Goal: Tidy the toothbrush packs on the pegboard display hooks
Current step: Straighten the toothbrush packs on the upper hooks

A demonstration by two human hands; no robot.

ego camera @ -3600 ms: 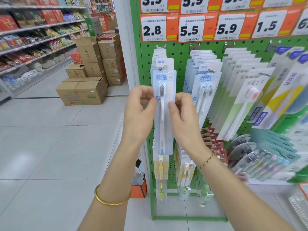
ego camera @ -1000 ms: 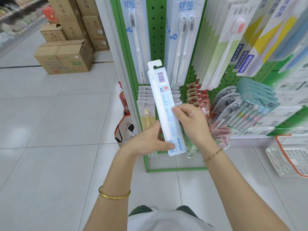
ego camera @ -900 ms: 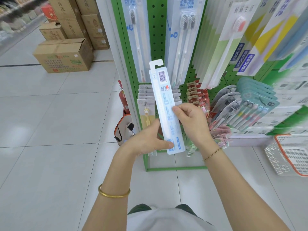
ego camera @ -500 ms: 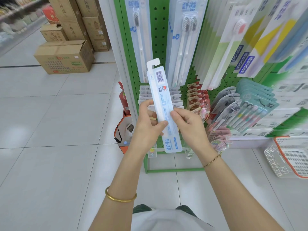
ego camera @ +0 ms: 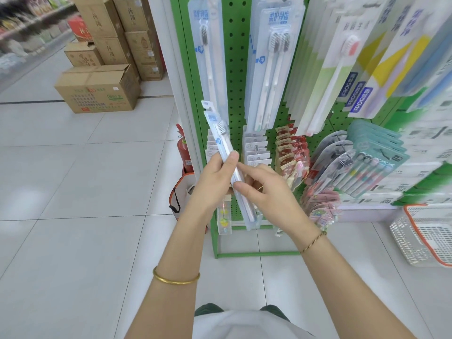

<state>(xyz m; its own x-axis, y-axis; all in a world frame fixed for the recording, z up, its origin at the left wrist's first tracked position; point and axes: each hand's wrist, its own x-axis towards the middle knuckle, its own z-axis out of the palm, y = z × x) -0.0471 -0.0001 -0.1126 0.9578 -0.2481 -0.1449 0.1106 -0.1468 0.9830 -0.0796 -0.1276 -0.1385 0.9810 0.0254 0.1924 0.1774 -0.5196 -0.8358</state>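
A long pale-blue single toothbrush pack [ego camera: 221, 133] is held in front of the green pegboard [ego camera: 238, 69], turned edge-on so its brush head faces right. My left hand [ego camera: 215, 182] grips its middle, thumb on the near edge. My right hand [ego camera: 266, 189] pinches the pack just below, thumb and fingers on its right side. The same kind of pack [ego camera: 208, 52] hangs on the upper left hook, with a twin-brush pack [ego camera: 274, 62] beside it.
More packs [ego camera: 337, 69] crowd the hooks to the right, and small carded items [ego camera: 288, 152] hang lower down. A red fire extinguisher [ego camera: 183, 150] stands by the rack's left post. Cardboard boxes [ego camera: 97, 91] sit on the tiled floor at left; a white basket [ego camera: 425, 236] lies at right.
The pack has been rotated from showing its barcoded back to edge-on with the brush visible. Both hands shifted their hold along its middle, and the view moved slightly closer.
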